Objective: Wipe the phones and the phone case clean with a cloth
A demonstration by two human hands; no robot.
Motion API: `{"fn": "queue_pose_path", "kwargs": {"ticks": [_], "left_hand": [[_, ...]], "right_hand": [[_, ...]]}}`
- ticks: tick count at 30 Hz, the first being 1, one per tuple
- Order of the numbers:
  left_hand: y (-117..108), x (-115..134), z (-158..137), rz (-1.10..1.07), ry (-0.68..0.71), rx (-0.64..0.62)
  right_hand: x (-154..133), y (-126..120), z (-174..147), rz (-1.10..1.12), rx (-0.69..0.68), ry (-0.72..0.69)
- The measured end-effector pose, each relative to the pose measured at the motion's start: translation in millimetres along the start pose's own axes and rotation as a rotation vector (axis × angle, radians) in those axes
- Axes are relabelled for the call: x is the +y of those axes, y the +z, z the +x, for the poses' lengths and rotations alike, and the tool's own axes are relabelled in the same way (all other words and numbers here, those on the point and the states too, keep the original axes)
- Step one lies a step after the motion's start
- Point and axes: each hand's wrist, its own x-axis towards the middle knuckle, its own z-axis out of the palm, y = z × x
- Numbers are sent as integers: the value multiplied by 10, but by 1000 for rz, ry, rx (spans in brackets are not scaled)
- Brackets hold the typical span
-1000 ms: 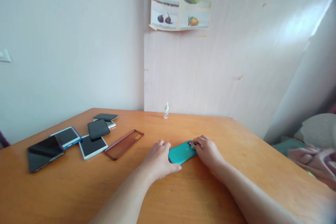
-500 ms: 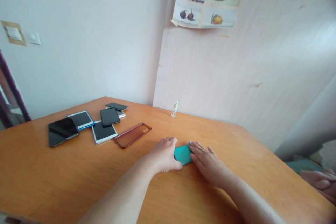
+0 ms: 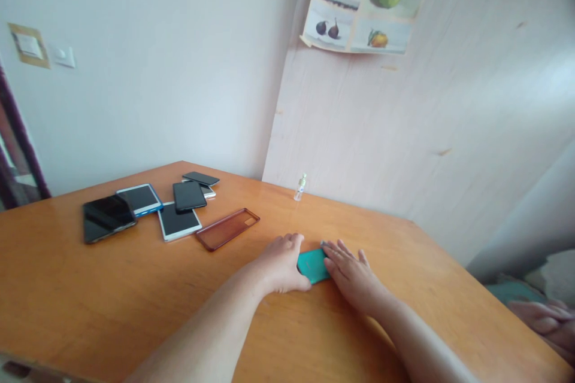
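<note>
While left fingers (image 3: 293, 243) clasp the teal phone (image 3: 312, 266), flat right fingers (image 3: 338, 256) cover its right end.

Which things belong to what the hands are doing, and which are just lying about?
In hand:
Teal phone or case
Left hand, around one end
Right hand, laid over the other

Untouched, apparently just lying about:
Brown translucent phone case
Black tablet
Blue-edged tablet
White-framed tablet
Small black devices behind it
Small clear bottle

Beyond the wooden worktop (image 3: 135, 287), pale walls (image 3: 179, 72) bear a light switch (image 3: 29, 46) at left, fruit paintings (image 3: 363, 5) at right; glare (image 3: 559, 75) brightens the far right.
</note>
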Motion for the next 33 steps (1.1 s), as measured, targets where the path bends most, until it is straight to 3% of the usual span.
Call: {"fn": "queue_pose_path", "kwargs": {"ticks": [2, 4, 9, 12, 14, 18, 20, 22, 26, 28, 30, 33], "left_hand": [[-1, 3, 0, -11, -13, -8], [-3, 7, 1, -20, -22, -15], [-24, 14, 0, -26, -17, -28], [-42, 22, -11, -35, -25, -34], [-51, 32, -18, -42, -40, -36], [-62, 52, -26, -54, -60, -51], [-65, 56, -28, -55, -63, -54], [-64, 52, -28, -52, -55, -51], [-48, 29, -22, -33, -17, -29], [-42, 21, -20, -27, -2, -20], [-46, 22, -20, -22, 4, -17], [-67, 31, -23, 2, 13, -30]], "right_hand": [[177, 24, 50, -24, 35, 110], [227, 31, 50, -18, 41, 111], [-264, -41, -111, 188, -105, -228], [-459, -78, -144, 266, -157, -295], [-371, -71, -97, 214, -118, -196], [46, -21, 30, 36, 3, 136], [124, -15, 34, -11, 21, 188], [26, -34, -17, 0, -8, 110], [-397, -101, -178, 126, -137, -215], [-467, -118, -209, 136, -160, -256], [-359, -115, -186, 78, -134, -165], [-30, -99, -115, -49, -53, 86]]}}
